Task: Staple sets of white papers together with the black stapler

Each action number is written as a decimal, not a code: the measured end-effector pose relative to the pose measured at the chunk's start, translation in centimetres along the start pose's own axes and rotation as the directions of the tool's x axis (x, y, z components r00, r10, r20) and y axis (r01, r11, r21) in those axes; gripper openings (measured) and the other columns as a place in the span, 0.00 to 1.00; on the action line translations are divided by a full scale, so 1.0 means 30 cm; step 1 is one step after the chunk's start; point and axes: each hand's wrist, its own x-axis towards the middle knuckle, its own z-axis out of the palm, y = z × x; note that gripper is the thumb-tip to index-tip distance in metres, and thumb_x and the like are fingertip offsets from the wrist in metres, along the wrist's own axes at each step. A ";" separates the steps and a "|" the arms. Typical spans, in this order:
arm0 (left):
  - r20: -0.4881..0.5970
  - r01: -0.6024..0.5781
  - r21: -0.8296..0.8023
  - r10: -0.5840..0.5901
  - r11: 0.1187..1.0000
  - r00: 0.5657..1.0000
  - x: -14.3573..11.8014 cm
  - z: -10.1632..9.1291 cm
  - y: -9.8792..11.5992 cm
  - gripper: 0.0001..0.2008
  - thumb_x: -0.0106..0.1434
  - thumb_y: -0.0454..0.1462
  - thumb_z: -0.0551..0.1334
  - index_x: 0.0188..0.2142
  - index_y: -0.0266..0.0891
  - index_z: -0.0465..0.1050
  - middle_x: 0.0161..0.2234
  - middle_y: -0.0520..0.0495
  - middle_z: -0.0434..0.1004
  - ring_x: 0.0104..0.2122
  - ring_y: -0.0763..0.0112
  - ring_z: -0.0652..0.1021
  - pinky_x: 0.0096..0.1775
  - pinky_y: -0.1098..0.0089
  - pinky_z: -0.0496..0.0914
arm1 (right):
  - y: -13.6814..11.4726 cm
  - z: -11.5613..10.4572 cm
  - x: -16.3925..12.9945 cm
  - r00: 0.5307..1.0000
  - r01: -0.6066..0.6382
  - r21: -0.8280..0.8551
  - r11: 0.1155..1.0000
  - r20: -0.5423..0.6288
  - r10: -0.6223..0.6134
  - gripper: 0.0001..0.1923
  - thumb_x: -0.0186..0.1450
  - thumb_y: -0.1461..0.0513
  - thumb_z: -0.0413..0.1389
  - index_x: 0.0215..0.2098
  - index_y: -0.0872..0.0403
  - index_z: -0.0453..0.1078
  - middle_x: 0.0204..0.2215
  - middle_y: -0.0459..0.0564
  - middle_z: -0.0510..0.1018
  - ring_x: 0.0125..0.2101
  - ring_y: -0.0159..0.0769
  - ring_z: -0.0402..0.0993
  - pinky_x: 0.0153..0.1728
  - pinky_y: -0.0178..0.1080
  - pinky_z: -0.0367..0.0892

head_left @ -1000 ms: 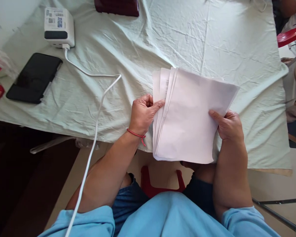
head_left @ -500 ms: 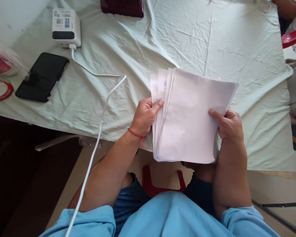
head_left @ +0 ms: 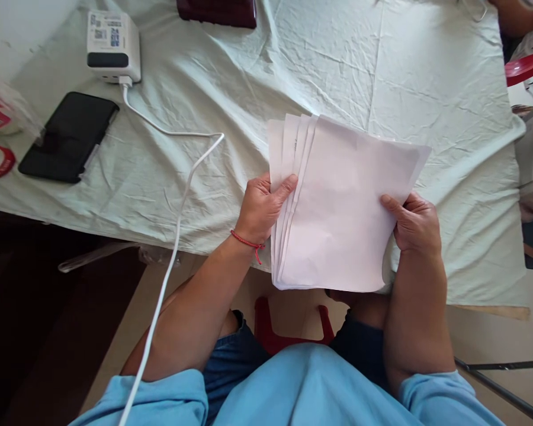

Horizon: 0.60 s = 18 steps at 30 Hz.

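Note:
Several white paper sheets (head_left: 344, 207) are held between my two hands over the table's near edge. Their left edges are fanned out in steps, and a little print shows on one of the lower sheets. My left hand (head_left: 266, 204) grips the fanned left side, thumb on top and fingers hidden underneath. At the right edge, my right hand (head_left: 415, 222) pinches the sheets with its thumb on the blank top page. A red string bracelet (head_left: 247, 239) circles my left wrist.
A pale green cloth (head_left: 213, 195) covers the table. On its left lie a black phone (head_left: 68, 136), a white charger box (head_left: 114, 44) with a white cable (head_left: 177, 222), and a red tape roll (head_left: 9, 163). A dark red object (head_left: 217, 12) stands at the back. Another person's arm (head_left: 522, 18) shows far right.
The fanned left edges of the sheets have spread slightly wider and their top edge has risen a little. Both hands keep their hold. The view has shifted slightly.

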 end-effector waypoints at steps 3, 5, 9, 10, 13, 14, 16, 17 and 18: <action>-0.014 -0.007 -0.006 0.007 1.000 1.000 0.004 0.001 -0.005 0.22 0.56 0.53 0.82 0.41 0.41 0.88 0.41 0.44 0.91 0.50 0.55 0.88 0.58 0.58 0.80 | 0.003 -0.009 0.002 1.000 0.003 -0.008 1.000 -0.009 -0.003 0.19 0.54 0.51 0.79 0.40 0.48 0.84 0.41 0.48 0.89 0.38 0.43 0.84 0.45 0.49 0.82; -0.027 -0.007 -0.002 0.006 1.000 1.000 0.009 0.001 -0.010 0.23 0.56 0.54 0.82 0.41 0.41 0.88 0.42 0.44 0.91 0.51 0.54 0.88 0.58 0.57 0.81 | 0.010 -0.018 0.007 0.999 0.024 -0.024 0.999 -0.022 -0.025 0.18 0.55 0.50 0.78 0.38 0.48 0.84 0.39 0.47 0.88 0.37 0.42 0.83 0.45 0.48 0.81; -0.046 -0.044 -0.027 0.043 0.999 0.998 0.017 0.002 -0.017 0.22 0.56 0.54 0.81 0.39 0.41 0.87 0.41 0.44 0.91 0.49 0.54 0.89 0.56 0.56 0.81 | 0.021 -0.033 0.017 0.996 0.062 -0.025 0.998 -0.068 -0.063 0.15 0.55 0.52 0.78 0.32 0.47 0.80 0.34 0.44 0.85 0.34 0.37 0.80 0.45 0.45 0.80; -0.051 -0.056 -0.037 0.054 0.998 0.997 0.018 0.002 -0.017 0.22 0.56 0.54 0.82 0.38 0.40 0.87 0.41 0.44 0.91 0.48 0.54 0.89 0.56 0.56 0.82 | 0.021 -0.033 0.017 0.995 0.065 -0.016 0.998 -0.078 -0.066 0.15 0.55 0.52 0.78 0.31 0.47 0.80 0.33 0.43 0.84 0.34 0.36 0.79 0.45 0.45 0.80; -0.069 -0.073 -0.036 0.070 0.997 0.995 0.016 0.003 -0.011 0.22 0.56 0.55 0.81 0.37 0.40 0.86 0.40 0.44 0.91 0.48 0.55 0.89 0.55 0.57 0.82 | 0.017 -0.025 0.015 0.995 0.061 -0.001 0.998 -0.082 -0.061 0.14 0.55 0.53 0.79 0.31 0.46 0.80 0.33 0.43 0.84 0.32 0.35 0.78 0.44 0.44 0.79; -0.069 -0.066 -0.025 0.064 0.998 0.996 0.014 0.002 -0.009 0.22 0.57 0.55 0.81 0.37 0.40 0.86 0.40 0.44 0.91 0.48 0.55 0.89 0.54 0.57 0.82 | 0.014 -0.020 0.013 0.995 0.055 0.003 0.998 -0.077 -0.055 0.14 0.55 0.53 0.79 0.31 0.46 0.81 0.33 0.43 0.84 0.32 0.35 0.77 0.43 0.44 0.79; -0.053 -0.032 0.002 0.032 0.999 0.998 0.010 0.002 -0.005 0.22 0.56 0.55 0.81 0.39 0.41 0.87 0.41 0.44 0.91 0.47 0.56 0.89 0.52 0.58 0.82 | 0.009 -0.011 0.009 0.997 0.038 0.017 0.999 -0.065 -0.037 0.14 0.54 0.53 0.79 0.31 0.46 0.82 0.33 0.43 0.85 0.32 0.34 0.77 0.41 0.43 0.79; -0.044 -0.013 0.013 0.014 1.000 0.999 0.008 0.001 -0.004 0.22 0.55 0.54 0.82 0.39 0.41 0.87 0.41 0.44 0.91 0.46 0.56 0.89 0.51 0.58 0.83 | 0.007 -0.008 0.008 0.998 0.033 0.026 0.999 -0.061 -0.031 0.14 0.53 0.53 0.79 0.32 0.47 0.83 0.34 0.44 0.85 0.31 0.34 0.77 0.40 0.43 0.78; -0.038 0.001 0.016 0.000 1.000 0.999 0.007 0.000 -0.003 0.22 0.53 0.53 0.83 0.39 0.41 0.88 0.41 0.44 0.91 0.45 0.56 0.89 0.50 0.58 0.83 | 0.006 -0.006 0.008 0.998 0.031 0.029 0.999 -0.058 -0.029 0.14 0.53 0.53 0.79 0.32 0.47 0.83 0.33 0.44 0.85 0.31 0.33 0.76 0.40 0.42 0.78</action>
